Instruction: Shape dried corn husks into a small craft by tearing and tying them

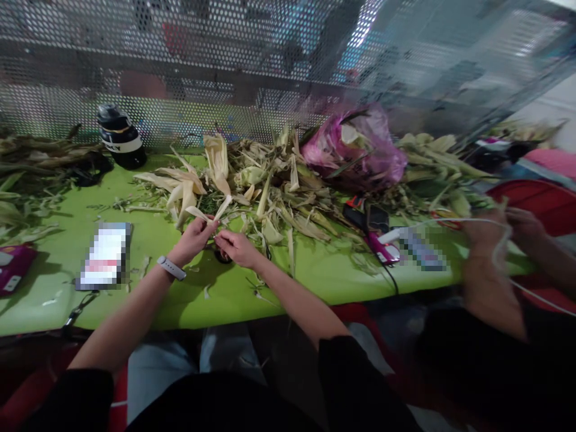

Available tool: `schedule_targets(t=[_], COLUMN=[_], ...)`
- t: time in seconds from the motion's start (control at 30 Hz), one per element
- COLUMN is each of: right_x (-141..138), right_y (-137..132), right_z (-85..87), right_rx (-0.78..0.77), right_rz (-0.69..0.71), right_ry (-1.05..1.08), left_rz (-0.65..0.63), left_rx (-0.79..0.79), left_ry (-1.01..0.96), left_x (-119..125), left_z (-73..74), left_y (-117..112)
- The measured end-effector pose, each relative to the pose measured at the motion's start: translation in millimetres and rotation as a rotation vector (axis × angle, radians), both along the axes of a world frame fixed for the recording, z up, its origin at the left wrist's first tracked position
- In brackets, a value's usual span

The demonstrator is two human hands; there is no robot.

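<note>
Pale corn husk strips [221, 210] stick up from my left hand [194, 241], whose fingers are closed round their lower ends. Close beside it, my right hand [239, 248] is pinched, its fingertips almost meeting the left ones. What lies between the right fingertips is too small to make out. Just beyond both hands spreads a heap of dry corn husks [274, 186], with a few wider pale husks [182, 195] at its left side. A dark round object [222, 256] on the table is partly hidden under my right hand.
On the green table [180, 306] are a phone [105, 255], a dark bottle [120, 138], a pink plastic bag [355, 147] and a second phone [423, 249]. A perforated metal panel [180, 66] rises behind. At right, a co-worker's forearms [488, 270] reach over the table, near a white cable [499, 240].
</note>
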State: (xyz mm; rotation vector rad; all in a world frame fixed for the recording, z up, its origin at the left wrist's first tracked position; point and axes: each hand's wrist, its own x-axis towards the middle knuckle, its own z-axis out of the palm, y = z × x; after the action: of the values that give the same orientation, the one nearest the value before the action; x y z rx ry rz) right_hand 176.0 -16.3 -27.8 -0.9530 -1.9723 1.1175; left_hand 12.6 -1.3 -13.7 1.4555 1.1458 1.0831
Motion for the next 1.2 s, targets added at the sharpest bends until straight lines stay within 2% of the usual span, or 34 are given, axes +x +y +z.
schedule_targets(t=[0.17,0.23,0.33,0.4,0.47,0.57,0.63,0.87,1.0,1.13,1.2], right_x=[0,5,13,16,17,14,12,3,11,25,29], right_y=[-5,-5,0,6,13,17,16,11,16,21,23], right_z=[3.5,6.7,11.2,12.3,11.8,10.4,9.5,4.6,9.5,15.7,16.1], right_rx=[0.157,0.301,0.498,0.531,0.506,0.442,0.404,0.357,0.217,0.041,-0.093], right_rz=[-0.059,-0.202,-0.446,-0.449,-0.368,-0.296,-0.307,-0.453,-0.394,-0.456,-0.436], right_ry=[-0.155,-0.176,-0.086,-0.054,-0.062,-0.045,-0.01,0.098,0.055,0.033,0.055], left_rz=[-0.035,-0.118,-0.268,-0.334,-0.357,-0.315,-0.317,-0.478,-0.465,-0.393,-0.379], left_rx=[0.06,0.083,0.095,0.093,0.117,0.147,0.146,0.19,0.047,-0.155,-0.207], left_ry=[0.096,0.182,0.303,0.387,0.444,0.497,0.53,0.53,0.371,0.129,0.061], left_x=[-4,-5,-2,1,5,9,9,10,9,3,1], left_z=[-0.8,0.9,3.8,4.9,4.8,3.3,2.1,-1.9,0.6,6.9,8.0], left_y=[3,2,-3,-8,-11,-12,-12,-11,-11,-10,-9])
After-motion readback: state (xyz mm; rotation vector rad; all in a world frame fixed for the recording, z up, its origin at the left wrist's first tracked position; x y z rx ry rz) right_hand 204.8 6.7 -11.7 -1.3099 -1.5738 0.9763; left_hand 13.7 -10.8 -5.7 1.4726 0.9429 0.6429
